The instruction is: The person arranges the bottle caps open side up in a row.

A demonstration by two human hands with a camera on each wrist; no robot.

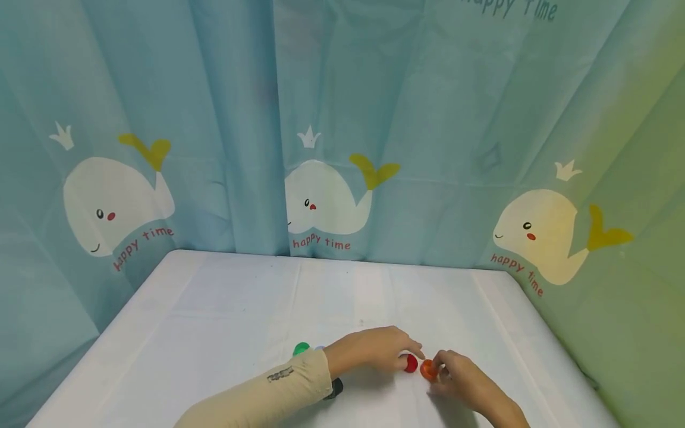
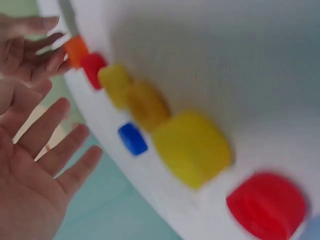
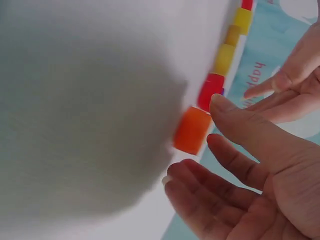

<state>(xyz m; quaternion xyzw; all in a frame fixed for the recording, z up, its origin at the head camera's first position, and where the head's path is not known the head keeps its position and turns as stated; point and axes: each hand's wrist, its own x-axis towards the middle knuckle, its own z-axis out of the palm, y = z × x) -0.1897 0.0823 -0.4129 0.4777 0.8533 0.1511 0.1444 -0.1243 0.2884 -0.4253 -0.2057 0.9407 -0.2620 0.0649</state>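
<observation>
My right hand is at an orange round piece on the white table. In the right wrist view, the thumb and loosely bent fingers of that hand surround the orange piece without plainly gripping it. Just left of it is a red piece, with my left hand reaching over beside it. The left wrist view shows the left hand with fingers spread and nothing in them. A row runs from orange through red, yellow and amber to a larger-looking yellow piece.
A blue piece lies beside the row, and another red piece is at its near end. Left of the hands are a green piece and a dark piece. A whale-printed curtain borders the table.
</observation>
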